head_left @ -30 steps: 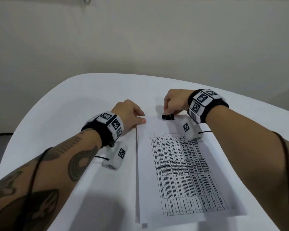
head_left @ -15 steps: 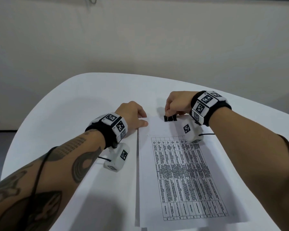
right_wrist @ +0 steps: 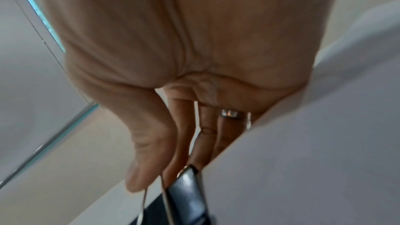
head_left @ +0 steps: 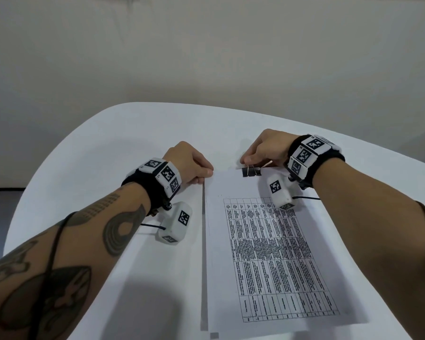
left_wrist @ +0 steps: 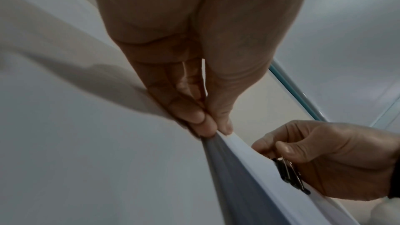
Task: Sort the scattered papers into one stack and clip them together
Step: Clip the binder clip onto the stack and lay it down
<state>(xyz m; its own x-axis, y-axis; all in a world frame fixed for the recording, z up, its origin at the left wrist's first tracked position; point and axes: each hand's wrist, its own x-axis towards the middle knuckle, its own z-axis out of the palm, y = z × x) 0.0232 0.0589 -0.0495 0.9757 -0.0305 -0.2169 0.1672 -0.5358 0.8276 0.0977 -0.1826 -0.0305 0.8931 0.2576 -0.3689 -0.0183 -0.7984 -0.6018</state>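
A stack of white papers (head_left: 268, 253) with a printed table on top lies on the white table (head_left: 108, 148). My left hand (head_left: 194, 168) pinches the stack's far left corner (left_wrist: 218, 134) between thumb and fingers, lifting it slightly. A black binder clip (head_left: 251, 171) sits on the stack's far edge, its wire handles up. My right hand (head_left: 260, 153) pinches those handles; in the left wrist view the clip (left_wrist: 290, 174) shows under the right thumb, and in the right wrist view the clip (right_wrist: 186, 198) is beside the paper edge (right_wrist: 281, 160).
The white table has a rounded far edge (head_left: 206, 105) with a pale wall (head_left: 206, 57) behind it. White wrist camera units (head_left: 174, 223) hang below both forearms, close to the paper.
The clip's wire handles now stand up under my right fingers, where before the clip looked like a flat black block. Both hands have stayed at the stack's far edge.
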